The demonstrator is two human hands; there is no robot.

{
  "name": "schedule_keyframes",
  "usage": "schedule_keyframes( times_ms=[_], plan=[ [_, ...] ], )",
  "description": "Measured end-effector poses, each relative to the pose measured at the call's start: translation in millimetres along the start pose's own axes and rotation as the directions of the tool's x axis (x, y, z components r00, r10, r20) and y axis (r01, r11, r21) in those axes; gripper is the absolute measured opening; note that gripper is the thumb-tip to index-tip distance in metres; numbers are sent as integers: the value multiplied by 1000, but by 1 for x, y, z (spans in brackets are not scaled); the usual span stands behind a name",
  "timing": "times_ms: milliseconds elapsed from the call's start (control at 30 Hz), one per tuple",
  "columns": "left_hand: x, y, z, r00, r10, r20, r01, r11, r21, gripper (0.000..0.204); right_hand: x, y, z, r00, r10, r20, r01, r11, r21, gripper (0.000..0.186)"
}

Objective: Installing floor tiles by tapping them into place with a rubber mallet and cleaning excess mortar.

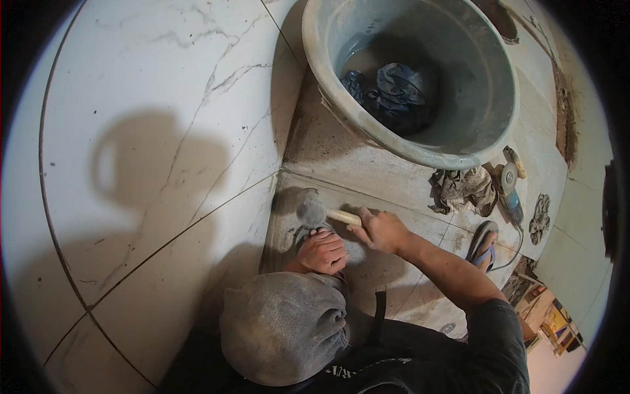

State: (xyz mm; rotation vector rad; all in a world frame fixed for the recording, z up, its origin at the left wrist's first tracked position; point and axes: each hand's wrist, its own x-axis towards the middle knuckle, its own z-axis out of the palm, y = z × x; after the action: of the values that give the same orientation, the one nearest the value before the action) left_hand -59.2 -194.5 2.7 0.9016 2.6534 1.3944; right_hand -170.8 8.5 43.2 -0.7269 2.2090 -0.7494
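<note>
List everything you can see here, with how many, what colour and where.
large round plastic tub: 1, grey-green, upper centre
crumpled cloth: count unclear, dark blue, inside the tub
rumpled cloth heap: 1, dirty grey, below the tub's rim
angle grinder with round disc: 1, blue and grey, right
small crumpled rag: 1, grey, right of the grinder
round-headed mallet with wooden handle: 1, grey and pale, centre
marbled tiles: several, white, left
dusty floor tiles: several, grey, centre
rounded cloth-covered form: 1, grey, lower centre; cap or knee unclear
flip-flop: 1, dark, right, on a foot
left-hand fingers: curled, beside the mallet head
right-hand fingers: around the handle
</note>
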Motion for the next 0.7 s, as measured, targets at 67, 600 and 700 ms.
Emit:
schedule_keyframes(
  times_ms=[67,600,700],
  plan=[
    [-7,-2,0,1000,-3,19,2,1000,16,13,0,-19,-16,987,-149,64,147,989,30,47],
    [-12,-4,0,996,-36,87,33,999,34,14,0,-3,-2,999,11,46,-8,998,-63,41],
    [-15,1,5,987,-123,99,128,991,-40,14,-6,-17,-18,980,-200,-3,200,980,7,42]
  ],
)
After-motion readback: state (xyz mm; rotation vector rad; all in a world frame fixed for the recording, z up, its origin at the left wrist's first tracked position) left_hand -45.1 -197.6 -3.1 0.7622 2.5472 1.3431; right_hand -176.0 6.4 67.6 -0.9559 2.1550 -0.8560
